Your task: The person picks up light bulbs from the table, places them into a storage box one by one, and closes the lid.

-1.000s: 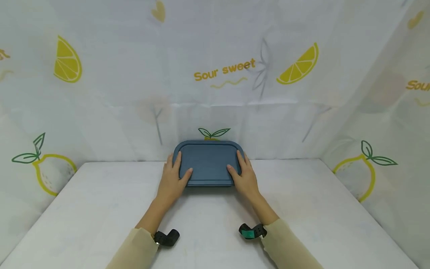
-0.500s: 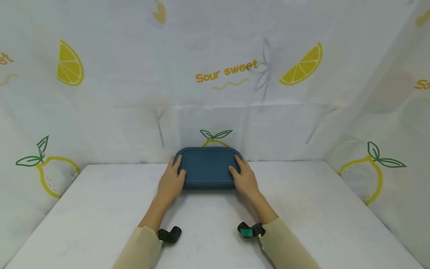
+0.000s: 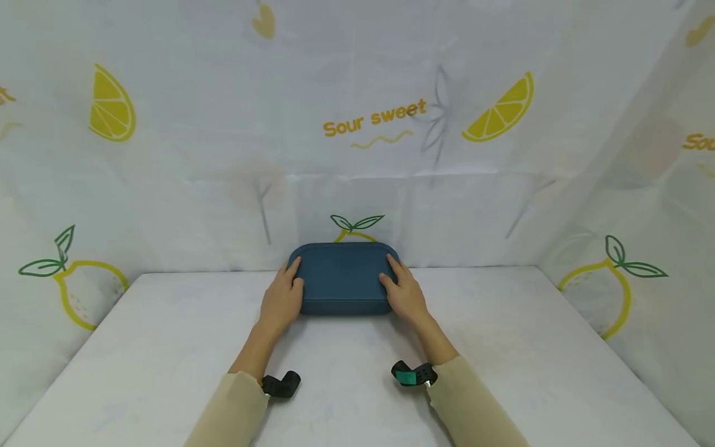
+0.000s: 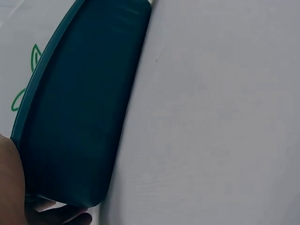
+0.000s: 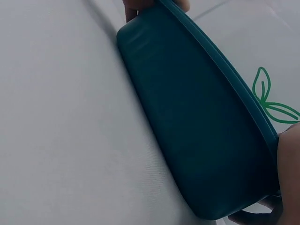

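A dark blue rectangular box (image 3: 346, 273) with rounded corners stands at the back of the white table. Its side wall (image 4: 84, 103) and projecting top rim show in both wrist views. My left hand (image 3: 282, 298) grips the box's left end, thumb at the top edge and fingers along the side. At the opposite end my right hand (image 3: 406, 293) holds it the same way, the thumb lying on top. In the right wrist view some fingers (image 5: 253, 217) curl under the near end. Whether the box touches the table cannot be told for sure.
A white cloth printed with lemons (image 3: 499, 108) hangs behind the table (image 3: 346, 385) and along both sides, close behind the box. Each wrist wears a black strap device, the left one (image 3: 282, 385) and the right one (image 3: 413, 374).
The box has tipped and dropped slightly, so its front side shows more and its top looks darker. My left thumb has slid from the top surface toward the left edge. Both hands keep their grip.
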The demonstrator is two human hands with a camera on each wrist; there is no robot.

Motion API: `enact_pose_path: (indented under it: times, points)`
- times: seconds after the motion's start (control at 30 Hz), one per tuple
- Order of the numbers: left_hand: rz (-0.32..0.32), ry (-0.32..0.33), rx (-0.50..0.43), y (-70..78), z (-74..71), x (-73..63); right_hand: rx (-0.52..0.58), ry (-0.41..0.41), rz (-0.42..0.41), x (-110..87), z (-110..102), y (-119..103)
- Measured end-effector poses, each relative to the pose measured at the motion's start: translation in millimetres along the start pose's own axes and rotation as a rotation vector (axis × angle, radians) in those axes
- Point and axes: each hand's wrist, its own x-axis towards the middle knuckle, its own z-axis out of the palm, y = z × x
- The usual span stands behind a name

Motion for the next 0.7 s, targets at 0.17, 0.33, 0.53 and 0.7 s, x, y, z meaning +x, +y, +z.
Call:
enact_pose_path:
  times: [0.17, 0.33, 0.53, 0.7]
  points:
    - [0.002, 0.034, -0.01, -2.2, 1.8, -2.4, -0.016, -0.008, 0.012, 0.3, -5.6, -0.2]
    - [0.015, 0.1, -0.01, -1.3, 5.2, -4.9, -0.111, 0.045, -0.01, 2.5, -14.3, 1.4]
    - [0.009, 0.099, 0.02, 1.2, 6.5, -2.1, -0.177, 0.081, -0.008, 5.9, -19.1, 3.4]
    - [-0.039, 0.001, -0.044, -4.1, 0.5, 2.8, -0.086, 0.051, -0.021, 9.7, -15.9, 5.3]
